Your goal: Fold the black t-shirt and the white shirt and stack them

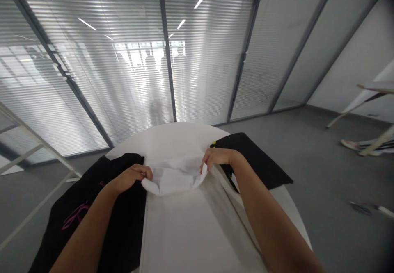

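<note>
A white garment (pixel 191 219) lies spread along a round white table (pixel 172 142), running from me toward the far side. My left hand (pixel 132 176) pinches the garment's far left corner, fingers closed on the cloth. My right hand (pixel 215 158) grips the far right corner the same way. The far edge of the cloth is lifted and curled between the two hands.
A black garment with pink print (pixel 83 215) drapes over the table's left side. Another black garment with a yellow tag (pixel 258 162) lies on the right. Glass walls with blinds stand behind. A white frame (pixel 37 150) is at left, a table leg (pixel 372 142) at right.
</note>
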Available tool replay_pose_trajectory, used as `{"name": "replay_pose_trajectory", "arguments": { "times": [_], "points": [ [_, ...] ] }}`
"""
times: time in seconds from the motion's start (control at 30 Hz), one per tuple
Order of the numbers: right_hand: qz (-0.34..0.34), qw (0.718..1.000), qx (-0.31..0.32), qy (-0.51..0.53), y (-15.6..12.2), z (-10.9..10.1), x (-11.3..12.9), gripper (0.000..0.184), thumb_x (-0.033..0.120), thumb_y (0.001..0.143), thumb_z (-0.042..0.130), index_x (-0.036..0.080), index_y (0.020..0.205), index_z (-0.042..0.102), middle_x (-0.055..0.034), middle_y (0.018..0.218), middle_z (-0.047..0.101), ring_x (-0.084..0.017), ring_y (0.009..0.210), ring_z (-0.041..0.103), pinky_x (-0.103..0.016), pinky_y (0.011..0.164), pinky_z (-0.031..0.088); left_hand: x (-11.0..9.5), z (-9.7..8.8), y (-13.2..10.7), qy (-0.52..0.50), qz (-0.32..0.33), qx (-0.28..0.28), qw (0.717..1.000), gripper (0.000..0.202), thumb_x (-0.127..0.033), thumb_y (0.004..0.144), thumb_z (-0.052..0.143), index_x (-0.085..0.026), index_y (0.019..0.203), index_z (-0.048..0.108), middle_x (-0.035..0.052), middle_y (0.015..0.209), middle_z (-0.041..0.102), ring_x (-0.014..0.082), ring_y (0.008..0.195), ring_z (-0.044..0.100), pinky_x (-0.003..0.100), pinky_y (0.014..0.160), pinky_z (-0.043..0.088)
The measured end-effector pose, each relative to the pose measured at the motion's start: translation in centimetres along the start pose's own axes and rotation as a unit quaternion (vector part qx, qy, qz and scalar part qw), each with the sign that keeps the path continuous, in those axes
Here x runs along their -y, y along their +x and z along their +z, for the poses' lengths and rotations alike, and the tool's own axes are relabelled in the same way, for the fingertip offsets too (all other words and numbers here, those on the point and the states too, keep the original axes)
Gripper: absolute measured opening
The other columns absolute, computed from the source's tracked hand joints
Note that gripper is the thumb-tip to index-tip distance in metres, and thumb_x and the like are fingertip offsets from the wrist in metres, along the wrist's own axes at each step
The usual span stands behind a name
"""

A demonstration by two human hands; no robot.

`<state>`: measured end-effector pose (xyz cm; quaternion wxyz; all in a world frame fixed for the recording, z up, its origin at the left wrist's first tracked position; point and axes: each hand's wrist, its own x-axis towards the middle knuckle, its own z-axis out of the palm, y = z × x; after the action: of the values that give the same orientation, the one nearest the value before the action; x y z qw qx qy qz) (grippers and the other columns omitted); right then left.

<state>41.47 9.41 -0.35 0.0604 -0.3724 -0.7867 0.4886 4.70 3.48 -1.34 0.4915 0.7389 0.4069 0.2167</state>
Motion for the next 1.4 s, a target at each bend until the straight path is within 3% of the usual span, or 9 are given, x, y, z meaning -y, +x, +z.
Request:
{"name": "replay_pose_trajectory", "arguments": {
  "times": [0.1, 0.23, 0.33, 0.47, 0.6, 0.73, 0.87, 1.13, 1.4],
  "points": [
    [0.02, 1.0, 0.012, 0.013, -0.2, 0.6, 0.0, 0.026, 0.021, 0.057, 0.066, 0.014, 0.079, 0.08, -0.004, 0.08, 0.074, -0.021, 0.079, 0.065, -0.03, 0.079, 0.049, 0.0, 0.0, -0.3, 0.082, -0.027, 0.027, 0.996, 0.017, -0.017, 0.065, 0.049, -0.019, 0.06, 0.065, 0.0024, 0.064, 0.062, 0.0191, 0.068, 0.056, 0.029, 0.068, 0.042],
    [0.027, 0.999, -0.031, -0.027, -0.8, 1.3, -0.2, 0.03, 0.017, 0.059, 0.06, 0.014, 0.082, 0.08, -0.0021, 0.077, 0.073, -0.019, 0.074, 0.063, -0.029, 0.075, 0.047, -0.1, 1.4, 0.1, 0.216, -0.032, -0.078, 0.973, 0.019, -0.021, 0.076, 0.047, -0.02, 0.075, 0.066, 0.0031, 0.076, 0.066, 0.0197, 0.074, 0.06, 0.03, 0.072, 0.044],
    [0.052, 0.991, -0.076, -0.093, -1.3, 1.6, -0.1, 0.036, 0.011, 0.058, 0.055, 0.014, 0.084, 0.08, -0.0016, 0.073, 0.073, -0.018, 0.069, 0.062, -0.026, 0.066, 0.046, -0.3, 3.7, 0.7, 0.318, 0.001, -0.153, 0.936, 0.031, -0.03, 0.091, 0.038, -0.019, 0.095, 0.067, 0.0081, 0.095, 0.068, 0.022, 0.091, 0.062, 0.036, 0.087, 0.045],
    [0.072, 0.979, -0.085, -0.169, -2.4, 1.8, 0.5, 0.039, 0.004, 0.062, 0.05, 0.016, 0.085, 0.08, -0.0032, 0.076, 0.075, -0.018, 0.068, 0.065, -0.025, 0.063, 0.046, 0.9, 7.2, 1.0, 0.415, 0.008, -0.175, 0.893, 0.048, -0.044, 0.098, 0.031, -0.022, 0.132, 0.056, 0.013, 0.135, 0.057, 0.0287, 0.129, 0.048, 0.051, 0.108, 0.034],
    [0.101, 0.934, -0.154, -0.305, -3.0, 3.8, 1.7, 0.03, 0.006, 0.075, 0.051, 0.015, 0.082, 0.078, -0.0116, 0.088, 0.075, -0.025, 0.087, 0.069, -0.034, 0.082, 0.05, 2.9, 9.0, 0.8, 0.46, -0.029, -0.161, 0.873, 0.053, -0.05, 0.098, 0.03, -0.031, 0.144, 0.046, 0.0089, 0.153, 0.041, 0.0325, 0.142, 0.033, 0.058, 0.111, 0.028],
    [0.051, 0.877, -0.301, -0.372, -1.6, 9.5, 1.8, 0.042, 0.032, 0.097, 0.04, 0.019, 0.133, 0.059, -0.0157, 0.138, 0.056, -0.032, 0.134, 0.043, -0.054, 0.11, 0.028, 3.5, 9.1, 0.5, 0.473, -0.02, -0.165, 0.865, 0.053, -0.051, 0.098, 0.031, -0.032, 0.146, 0.044, 0.0088, 0.154, 0.039, 0.0339, 0.142, 0.031, 0.059, 0.112, 0.026],
    [0.012, 0.876, -0.312, -0.369, -0.2, 14.0, 0.0, 0.055, 0.05, 0.099, 0.034, 0.027, 0.148, 0.041, -0.0089, 0.156, 0.034, -0.033, 0.144, 0.026, -0.058, 0.115, 0.015, 3.5, 9.1, 0.2, 0.469, -0.012, -0.185, 0.864, 0.052, -0.05, 0.098, 0.033, -0.032, 0.146, 0.045, 0.0074, 0.153, 0.04, 0.0323, 0.142, 0.033, 0.054, 0.113, 0.029],
    [0.07, 0.886, -0.344, -0.304, -0.4, 13.7, -2.1, 0.054, 0.053, 0.097, 0.035, 0.034, 0.148, 0.04, -0.0062, 0.157, 0.031, -0.034, 0.145, 0.023, -0.057, 0.113, 0.019, 5.1, 8.7, -0.3, 0.449, -0.034, -0.258, 0.855, 0.053, -0.048, 0.097, 0.036, -0.023, 0.141, 0.051, 0.0152, 0.149, 0.045, 0.0326, 0.138, 0.04, 0.052, 0.109, 0.034],
    [0.192, 0.815, -0.442, -0.32, 1.1, 14.4, -2.7, 0.07, 0.056, 0.093, 0.043, 0.012, 0.148, 0.04, -0.0202, 0.153, 0.036, -0.037, 0.141, 0.031, -0.05, 0.111, 0.026, 4.8, 9.1, -0.3, 0.448, -0.106, -0.359, 0.812, 0.052, -0.045, 0.091, 0.046, -0.019, 0.136, 0.053, 0.0176, 0.129, 0.061, 0.0357, 0.125, 0.05, 0.056, 0.106, 0.033]
  ]
}}
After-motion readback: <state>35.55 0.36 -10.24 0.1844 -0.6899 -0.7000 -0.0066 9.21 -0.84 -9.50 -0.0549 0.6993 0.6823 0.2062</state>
